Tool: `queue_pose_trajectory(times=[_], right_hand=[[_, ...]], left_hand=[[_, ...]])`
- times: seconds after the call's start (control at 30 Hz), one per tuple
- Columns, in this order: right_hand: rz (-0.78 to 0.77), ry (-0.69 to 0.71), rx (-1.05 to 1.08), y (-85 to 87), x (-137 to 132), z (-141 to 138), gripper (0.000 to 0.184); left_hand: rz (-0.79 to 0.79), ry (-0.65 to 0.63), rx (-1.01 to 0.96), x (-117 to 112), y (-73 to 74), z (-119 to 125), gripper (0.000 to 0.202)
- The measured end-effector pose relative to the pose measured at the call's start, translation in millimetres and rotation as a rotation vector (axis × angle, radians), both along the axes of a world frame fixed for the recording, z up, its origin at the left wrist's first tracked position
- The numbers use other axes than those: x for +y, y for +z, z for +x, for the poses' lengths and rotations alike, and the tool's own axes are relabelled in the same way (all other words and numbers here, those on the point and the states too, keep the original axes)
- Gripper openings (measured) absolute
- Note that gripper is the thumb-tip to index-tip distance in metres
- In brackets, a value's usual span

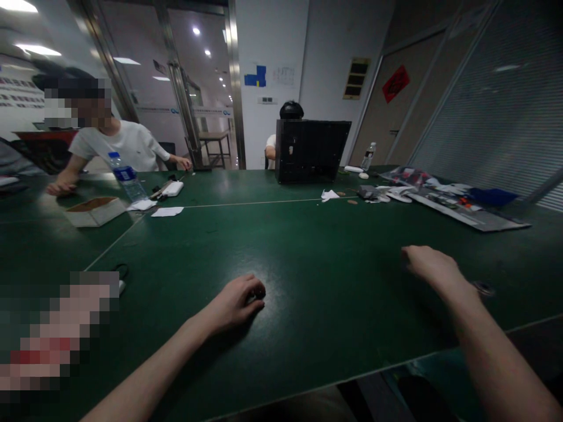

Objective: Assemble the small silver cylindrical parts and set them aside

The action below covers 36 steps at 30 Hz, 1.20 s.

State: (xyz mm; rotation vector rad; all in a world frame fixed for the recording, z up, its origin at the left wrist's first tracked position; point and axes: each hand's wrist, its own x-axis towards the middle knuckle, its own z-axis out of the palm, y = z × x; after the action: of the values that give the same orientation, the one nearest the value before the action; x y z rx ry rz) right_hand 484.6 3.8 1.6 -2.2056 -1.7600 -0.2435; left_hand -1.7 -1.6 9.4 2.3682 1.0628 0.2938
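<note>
The left hand [233,303] rests on the green worktop [316,264] nearest the camera. Its fingers [246,291] are curled narrowly round a small dark piece [259,293], which sits on the surface at their tips. The right hand [428,266] lies well apart to the right, knuckles up and blurred; I cannot tell whether its fingers hold anything. A flat dark disc [484,288] lies just beside that wrist. At the left edge is a looped cable [122,274].

Further off stand an open box [94,211], a bottle [127,177] and some papers [167,211], with a person [125,146] in a white shirt leaning on the far side. A black case [310,149] stands at the back.

The likely risks are these: the grip on the piece is shallow, so it could skid away over the smooth top, and the right forearm could sweep the disc off the near edge.
</note>
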Motion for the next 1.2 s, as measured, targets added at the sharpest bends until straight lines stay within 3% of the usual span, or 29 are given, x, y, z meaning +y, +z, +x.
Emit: queue_pose_trajectory(times=[0.03,0.07,0.2,0.3,0.37,0.5,0.7,0.87,1.2], right_hand=[[-0.144,0.06,0.024,7.8,-0.5,-22.1,0.01],[-0.221,0.151,0.056,16.9,-1.9,-47.9,0.018],[-0.268,0.701,0.279,49.9,-14.3,-164.3,0.035],[-0.324,0.987,0.366,53.0,-18.0,-230.3,0.042],[-0.351,1.114,0.418,44.2,-14.2,-255.5,0.045],[-0.363,1.207,0.601,17.3,-2.6,-274.0,0.049],[-0.348,1.109,0.874,-10.8,-4.0,-279.0,0.044],[-0.27,1.094,0.779,-13.4,-6.5,-282.6,0.033],[-0.198,1.099,0.635,-9.3,-9.7,-284.6,0.031]], left_hand=[[-0.002,0.002,0.0,-0.2,-0.1,-0.1,0.019],[-0.002,0.004,-0.004,-0.3,-0.3,-0.2,0.019],[0.002,-0.003,-0.022,0.0,-2.5,-1.4,0.018],[0.004,-0.01,-0.048,-0.2,-2.8,-2.3,0.02],[-0.004,-0.014,-0.069,-0.9,-1.3,-2.6,0.024],[-0.023,-0.014,-0.08,-2.5,2.9,-2.2,0.029],[-0.051,-0.02,-0.041,-2.1,5.0,-1.1,0.025],[0.004,-0.016,-0.015,-1.0,2.9,-2.0,0.016],[0.02,-0.025,-0.021,-1.1,0.6,-3.2,0.019]])
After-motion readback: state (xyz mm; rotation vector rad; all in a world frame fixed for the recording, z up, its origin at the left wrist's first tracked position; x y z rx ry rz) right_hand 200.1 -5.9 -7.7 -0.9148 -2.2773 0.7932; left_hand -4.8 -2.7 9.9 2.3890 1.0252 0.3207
